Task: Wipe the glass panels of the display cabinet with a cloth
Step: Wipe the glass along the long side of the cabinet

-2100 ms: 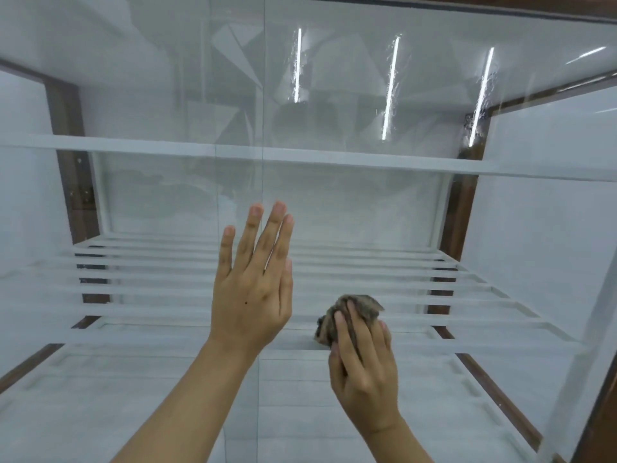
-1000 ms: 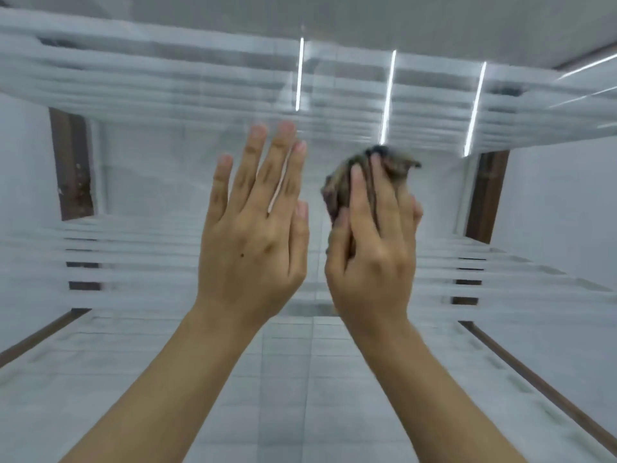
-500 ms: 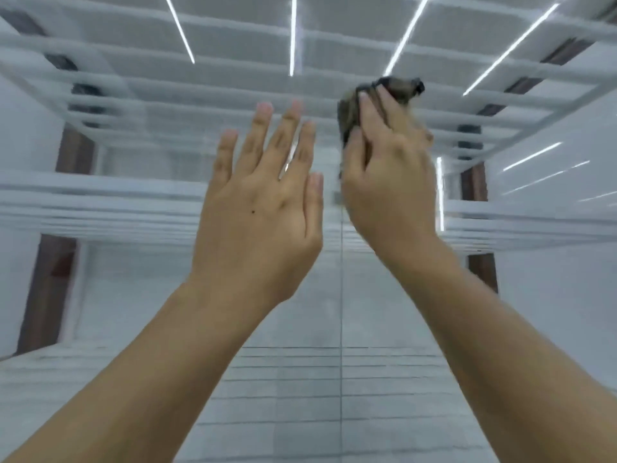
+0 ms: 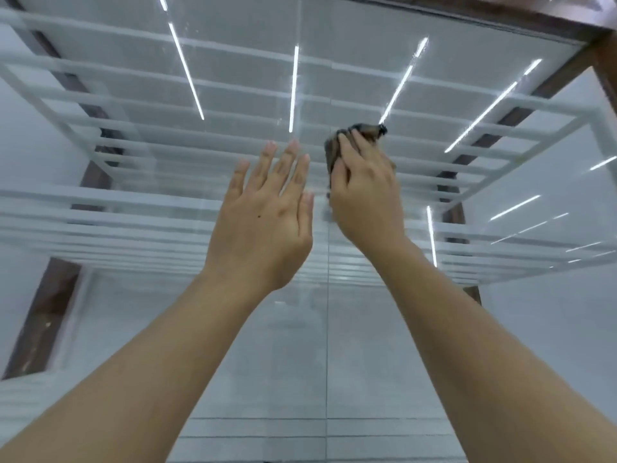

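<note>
A tall display cabinet fills the view, seen from below, with a glass front panel (image 4: 500, 329) that reflects ceiling light strips. A vertical seam (image 4: 329, 345) splits the glass into left and right panes. My right hand (image 4: 365, 192) grips a bunched dark grey-brown cloth (image 4: 364, 130) and presses it on the right pane high up, just right of the seam. My left hand (image 4: 267, 215) lies flat on the left pane with straight fingers, close beside the right hand.
White slatted shelves (image 4: 100, 208) run across the cabinet at mid height, and another slatted rack (image 4: 484, 128) sits above. Dark brown wooden frame posts stand at the left (image 4: 43, 315) and at the top right corner (image 4: 567, 35).
Both hands have risen from the lower shelf level to the upper part of the glass, and my view has tilted upward with them. The cloth stays in my right hand.
</note>
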Action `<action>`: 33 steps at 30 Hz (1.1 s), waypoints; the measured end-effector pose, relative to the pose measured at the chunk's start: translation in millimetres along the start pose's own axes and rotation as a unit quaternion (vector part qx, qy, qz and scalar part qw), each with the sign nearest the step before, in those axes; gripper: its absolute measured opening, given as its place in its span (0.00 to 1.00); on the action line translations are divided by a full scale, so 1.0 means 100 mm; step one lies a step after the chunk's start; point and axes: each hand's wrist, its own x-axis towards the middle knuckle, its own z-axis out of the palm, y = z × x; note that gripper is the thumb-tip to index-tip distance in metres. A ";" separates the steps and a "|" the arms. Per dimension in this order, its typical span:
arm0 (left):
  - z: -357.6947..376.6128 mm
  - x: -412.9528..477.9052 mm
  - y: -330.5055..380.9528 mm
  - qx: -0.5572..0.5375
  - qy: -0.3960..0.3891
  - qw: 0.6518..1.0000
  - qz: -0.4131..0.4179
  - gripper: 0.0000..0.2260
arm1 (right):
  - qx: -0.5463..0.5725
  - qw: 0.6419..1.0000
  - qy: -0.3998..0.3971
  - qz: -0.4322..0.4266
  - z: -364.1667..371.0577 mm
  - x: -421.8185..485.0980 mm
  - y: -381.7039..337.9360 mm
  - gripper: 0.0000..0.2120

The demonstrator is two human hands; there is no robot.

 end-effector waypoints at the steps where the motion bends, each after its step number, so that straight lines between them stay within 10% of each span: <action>1: 0.00 0.00 0.00 0.001 -0.001 1.000 -0.001 0.27 | 0.000 1.000 -0.001 0.000 0.02 0.09 -0.01 0.20; 8: 0.00 -0.01 0.00 0.004 -0.010 1.000 -0.006 0.28 | -0.030 0.997 -0.051 -0.056 -0.47 -1.45 0.37 0.23; 13: 0.00 -0.02 0.02 0.005 -0.006 1.000 -0.008 0.28 | -0.030 0.993 0.038 0.103 -0.34 -0.11 0.53 0.22; 19: -0.02 0.00 0.00 0.009 -0.008 1.000 -0.010 0.28 | -0.022 0.995 -0.043 -0.083 -0.23 -0.80 0.26 0.22; 26: 0.00 -0.01 0.01 0.017 -0.012 1.000 -0.013 0.29 | -0.039 0.992 0.044 0.115 -0.48 -0.01 0.85 0.22; 33: -0.01 -0.01 -0.01 0.011 -0.011 1.000 -0.014 0.28 | -0.011 0.989 -0.078 -0.128 -0.52 -1.04 0.56 0.21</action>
